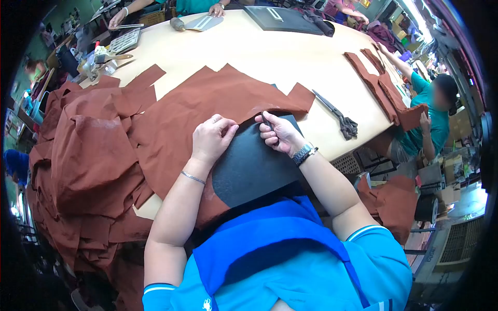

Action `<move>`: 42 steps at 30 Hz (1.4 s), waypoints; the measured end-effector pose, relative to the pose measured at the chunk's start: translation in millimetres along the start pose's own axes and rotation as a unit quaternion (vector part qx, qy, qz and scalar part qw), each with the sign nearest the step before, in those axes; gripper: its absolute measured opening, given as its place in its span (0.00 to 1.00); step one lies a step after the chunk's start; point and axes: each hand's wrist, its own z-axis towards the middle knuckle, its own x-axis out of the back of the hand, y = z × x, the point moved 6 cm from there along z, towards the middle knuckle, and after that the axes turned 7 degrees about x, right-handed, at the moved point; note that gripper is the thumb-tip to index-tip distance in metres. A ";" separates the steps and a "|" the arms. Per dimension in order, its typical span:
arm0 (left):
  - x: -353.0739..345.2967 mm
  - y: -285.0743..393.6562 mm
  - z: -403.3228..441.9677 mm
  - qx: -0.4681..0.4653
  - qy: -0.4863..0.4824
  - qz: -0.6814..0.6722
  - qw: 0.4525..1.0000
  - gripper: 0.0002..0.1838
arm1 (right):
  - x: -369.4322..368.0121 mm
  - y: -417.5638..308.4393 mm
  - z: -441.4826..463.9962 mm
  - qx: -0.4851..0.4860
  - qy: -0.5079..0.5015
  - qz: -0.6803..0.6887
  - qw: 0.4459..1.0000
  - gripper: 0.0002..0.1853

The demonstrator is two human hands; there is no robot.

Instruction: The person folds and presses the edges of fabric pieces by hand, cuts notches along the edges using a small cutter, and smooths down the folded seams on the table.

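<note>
A large piece of reddish-brown fabric [207, 98] lies across the table in front of me, its near edge curving over a black board [259, 168]. My left hand [213, 136] is closed in a pinch at that edge, above the board's left side. To its right, my right hand [280, 133] is curled round a small dark tool [266, 121], mostly hidden by the fingers, beside the fabric's lifted edge. Black-handled scissors [337, 115] rest on the table to the right of my right hand, apart from it.
A heap of brown fabric pieces [93, 155] covers the table's left side. A brush [114, 58] lies behind it. At the far edge sits a dark board [280, 22]. Co-workers are across and at right, where one touches brown fabric strips [386, 90].
</note>
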 end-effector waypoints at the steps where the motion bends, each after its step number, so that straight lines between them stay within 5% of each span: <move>1: 0.9 -0.3 -0.1 0.001 0.002 0.004 1.000 0.06 | -0.3 1.3 -1.0 0.003 -0.009 -0.001 1.000 0.17; 18: -0.9 -1.9 -0.1 0.007 0.000 0.000 1.000 0.06 | -5.4 2.0 2.8 -0.024 -0.004 -0.017 1.000 0.18; 22: -0.8 -2.6 0.4 0.018 -0.021 0.021 0.999 0.07 | 0.6 4.2 -9.9 0.015 -0.013 0.009 1.000 0.17; 24: -2.3 -8.1 1.7 0.058 -0.059 -0.046 0.996 0.09 | 9.6 -20.0 -29.4 0.118 0.034 -0.074 0.990 0.19; 27: 8.1 -5.9 4.8 0.103 -0.178 -0.097 0.974 0.14 | 59.0 -72.9 -59.2 0.268 0.165 -0.318 0.895 0.20; 29: 28.3 1.3 3.9 0.028 -0.301 -0.035 0.952 0.24 | 133.4 -104.9 -55.8 0.241 0.269 -0.576 0.734 0.20; 31: 48.9 -4.0 -5.4 -0.145 -0.263 0.148 0.942 0.38 | 173.0 -115.0 -69.3 0.293 0.317 -0.722 0.541 0.23; 32: 55.7 -10.5 -9.2 -0.097 -0.339 0.226 0.908 0.50 | 168.8 -117.8 -76.9 0.353 0.326 -0.749 0.456 0.23; 33: 57.5 -20.8 -11.1 -0.086 -0.318 0.239 0.913 0.50 | 159.1 -114.7 -82.7 0.411 0.336 -0.764 0.368 0.23; 34: 51.5 -39.6 -14.9 -0.078 -0.298 0.256 0.916 0.51 | 122.5 -113.2 -91.4 0.424 0.337 -0.768 0.341 0.22; 35: 47.3 -56.4 -13.9 -0.075 -0.279 0.275 0.917 0.52 | 86.6 -108.9 -93.8 0.462 0.278 -0.738 0.406 0.22; 37: 31.9 -72.5 7.2 0.082 -0.210 0.308 0.924 0.56 | 18.3 -84.4 -94.2 0.472 0.185 -0.688 0.519 0.22; 39: 20.8 -85.1 25.2 0.262 -0.069 0.270 0.924 0.57 | -26.2 -39.6 -81.0 0.404 0.107 -0.743 0.523 0.26; 41: 15.6 -87.6 40.2 0.310 0.087 0.103 0.941 0.54 | -55.9 -0.7 -85.5 0.424 0.070 -0.760 0.488 0.32; 42: 15.4 -78.9 42.9 0.294 0.086 0.066 0.950 0.53 | -53.6 7.3 -83.3 0.418 0.069 -0.768 0.480 0.33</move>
